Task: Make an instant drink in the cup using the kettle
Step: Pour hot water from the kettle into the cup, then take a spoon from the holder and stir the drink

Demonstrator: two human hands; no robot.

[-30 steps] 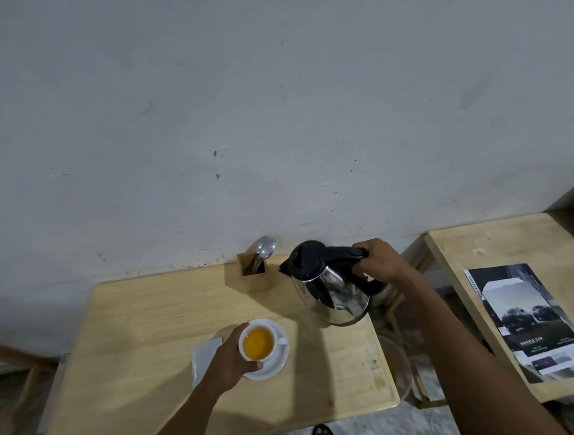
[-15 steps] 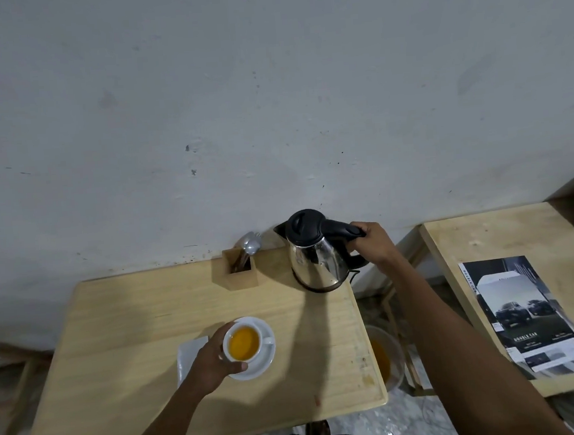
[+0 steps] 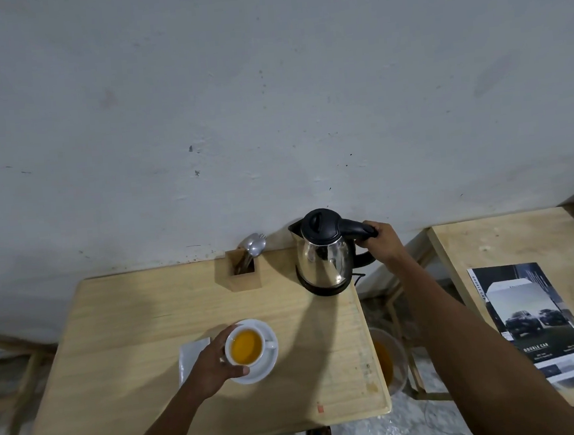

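**Q:** What were your fingers doing at this moment?

**A:** Your right hand (image 3: 382,244) was wrapped shut around the black handle of the kettle (image 3: 324,252), which stood upright on its base at the far right corner of the table (image 3: 133,332). Your left hand (image 3: 214,363) curled narrowly around the cup (image 3: 246,346), thumb at the near rim, fingers on the far side.

**Q:** Why were they held that way?

**A:** In my judgement, your left hand steadied the cup on its saucer (image 3: 266,366), since the amber drink stood near the brim. Your right grip probably seated the kettle squarely before release.

**Q:** What lay around your fingers?

**A:** A white napkin (image 3: 192,357) lay under your left wrist. Beyond your left fingertips, a wooden holder (image 3: 244,279) with spoons stood just beside the kettle. To the right of your right forearm, well apart, a second table (image 3: 507,244) carried a brochure (image 3: 534,321). A plain grey wall (image 3: 269,98) backed both tables. Between them, a bin (image 3: 389,360) sat on the floor.
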